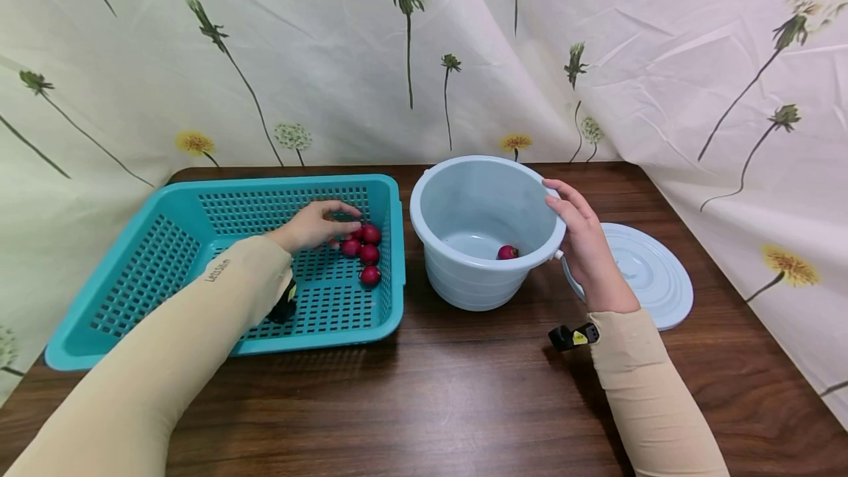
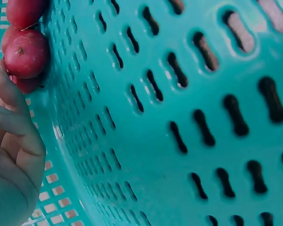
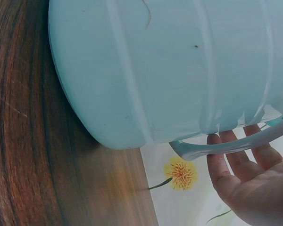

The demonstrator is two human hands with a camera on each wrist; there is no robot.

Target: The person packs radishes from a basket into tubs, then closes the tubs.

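Note:
My left hand [image 1: 316,227] reaches into a teal perforated plastic basket [image 1: 387,190], its fingers touching a cluster of radishes [image 1: 369,255] at the right side. In the left wrist view its bent fingers [image 2: 20,129] lie close beside radishes [image 2: 26,54]; nothing is plainly held. My right hand [image 1: 583,241] grips the rim of a light blue bucket [image 1: 473,285] on its right side. The right wrist view has these fingers [image 3: 247,162] against the bucket's outer wall, behind its handle [image 3: 236,145]. One radish [image 1: 507,252] lies on the bucket's bottom.
A round light blue lid [image 1: 645,271] lies flat on the dark wooden table [image 1: 437,403], right of the bucket and partly behind my right hand. White cloth [image 1: 331,57] printed with flowers hangs along the table's back and right sides. Basket and bucket stand side by side.

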